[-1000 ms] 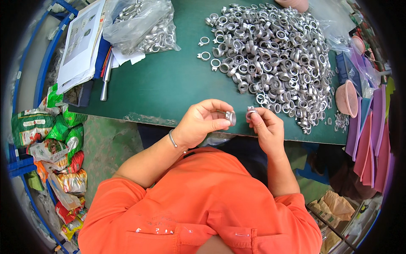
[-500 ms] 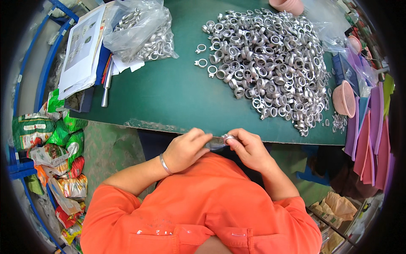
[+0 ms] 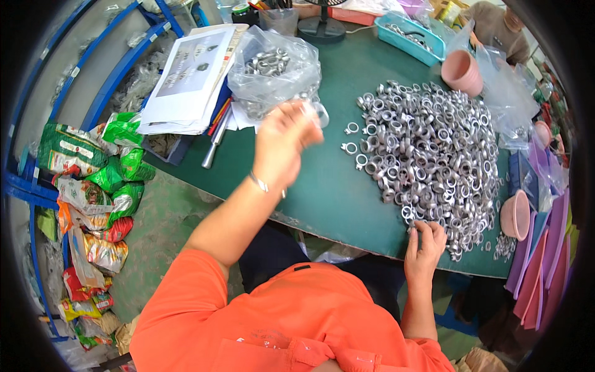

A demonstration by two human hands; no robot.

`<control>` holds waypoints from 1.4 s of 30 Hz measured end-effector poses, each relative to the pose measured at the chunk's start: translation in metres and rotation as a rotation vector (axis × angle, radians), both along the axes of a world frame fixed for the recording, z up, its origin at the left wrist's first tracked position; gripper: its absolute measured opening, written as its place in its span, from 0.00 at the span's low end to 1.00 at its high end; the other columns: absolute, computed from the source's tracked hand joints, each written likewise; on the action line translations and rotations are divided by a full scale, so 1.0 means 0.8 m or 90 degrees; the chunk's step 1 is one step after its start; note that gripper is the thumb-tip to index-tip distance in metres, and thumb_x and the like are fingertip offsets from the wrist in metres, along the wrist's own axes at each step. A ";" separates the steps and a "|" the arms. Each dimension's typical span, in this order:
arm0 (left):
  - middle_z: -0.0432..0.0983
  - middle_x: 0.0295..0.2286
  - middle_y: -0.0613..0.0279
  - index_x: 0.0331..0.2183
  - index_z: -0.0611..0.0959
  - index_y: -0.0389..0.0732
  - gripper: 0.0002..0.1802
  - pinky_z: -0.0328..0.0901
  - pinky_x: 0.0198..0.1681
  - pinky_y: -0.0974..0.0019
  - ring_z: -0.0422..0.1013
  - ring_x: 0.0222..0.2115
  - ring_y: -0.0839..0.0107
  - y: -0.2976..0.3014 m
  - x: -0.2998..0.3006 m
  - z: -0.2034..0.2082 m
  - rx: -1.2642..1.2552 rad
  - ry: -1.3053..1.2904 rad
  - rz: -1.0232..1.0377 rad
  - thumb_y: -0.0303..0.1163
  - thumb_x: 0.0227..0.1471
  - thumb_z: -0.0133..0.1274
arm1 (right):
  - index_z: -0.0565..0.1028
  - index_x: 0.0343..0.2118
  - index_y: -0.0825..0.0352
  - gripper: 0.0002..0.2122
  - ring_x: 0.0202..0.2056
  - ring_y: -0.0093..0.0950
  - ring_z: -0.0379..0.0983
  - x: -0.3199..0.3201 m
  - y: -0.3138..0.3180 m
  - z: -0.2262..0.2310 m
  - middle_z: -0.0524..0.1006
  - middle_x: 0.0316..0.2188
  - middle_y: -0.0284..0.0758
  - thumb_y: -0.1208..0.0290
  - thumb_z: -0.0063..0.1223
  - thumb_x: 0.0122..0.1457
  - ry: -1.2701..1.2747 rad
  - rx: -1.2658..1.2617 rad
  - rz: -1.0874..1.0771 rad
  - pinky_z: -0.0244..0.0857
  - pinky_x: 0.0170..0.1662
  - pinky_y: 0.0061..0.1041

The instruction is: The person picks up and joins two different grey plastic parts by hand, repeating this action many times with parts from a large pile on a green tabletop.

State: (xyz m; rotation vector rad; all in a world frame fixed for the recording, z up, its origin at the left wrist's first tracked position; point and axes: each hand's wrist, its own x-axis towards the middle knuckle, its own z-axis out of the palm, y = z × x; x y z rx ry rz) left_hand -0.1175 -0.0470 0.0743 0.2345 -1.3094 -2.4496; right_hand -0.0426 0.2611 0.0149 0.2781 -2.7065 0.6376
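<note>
Far left of the frame, green and orange snack bags (image 3: 93, 186) lie heaped on the floor against a blue metal rack (image 3: 37, 186). Right of them, at the upper left of the green table (image 3: 322, 198), a stack of printed papers (image 3: 189, 77) sits beside a clear plastic bag of metal rings (image 3: 273, 71). The left hand (image 3: 282, 146) is raised above the table just below that bag, blurred, fingers curled loosely and reaching toward it — whether it pinches a ring I cannot tell. A thin bracelet (image 3: 263, 184) circles its wrist. Right of centre spreads the big pile of silver metal rings (image 3: 434, 155), covering most of the table's right half, with a few loose rings at its left edge. The right hand (image 3: 424, 245) rests at the lower edge of that pile, fingers bent down and touching the rings — nothing is clearly gripped. In the upper right stand a teal tray (image 3: 412, 37) and a pink cup (image 3: 462, 71); another pink bowl (image 3: 515, 214) sits at the far right beside purple and pink sheets (image 3: 545, 260).
</note>
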 end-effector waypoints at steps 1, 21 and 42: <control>0.74 0.29 0.62 0.39 0.73 0.37 0.11 0.72 0.32 0.70 0.73 0.29 0.74 -0.023 -0.023 0.007 0.008 0.022 0.042 0.24 0.53 0.54 | 0.74 0.40 0.68 0.13 0.41 0.39 0.65 0.000 -0.003 -0.001 0.70 0.38 0.41 0.77 0.57 0.50 0.000 0.018 -0.007 0.58 0.45 0.36; 0.62 0.53 0.49 0.51 0.69 0.39 0.31 0.53 0.57 0.57 0.59 0.54 0.52 0.066 -0.024 -0.101 -0.921 0.050 -0.283 0.37 0.46 0.58 | 0.74 0.43 0.68 0.18 0.46 0.45 0.60 -0.030 -0.088 -0.039 0.68 0.43 0.44 0.76 0.59 0.46 -0.029 -0.142 0.179 0.57 0.49 0.40; 0.71 0.34 0.58 0.34 0.78 0.36 0.19 0.66 0.32 0.66 0.69 0.30 0.64 0.069 0.097 -0.100 -0.841 0.160 -0.214 0.22 0.35 0.65 | 0.73 0.41 0.70 0.17 0.35 0.39 0.69 -0.011 -0.028 -0.015 0.71 0.35 0.41 0.75 0.61 0.47 -0.211 -0.187 0.192 0.65 0.38 0.33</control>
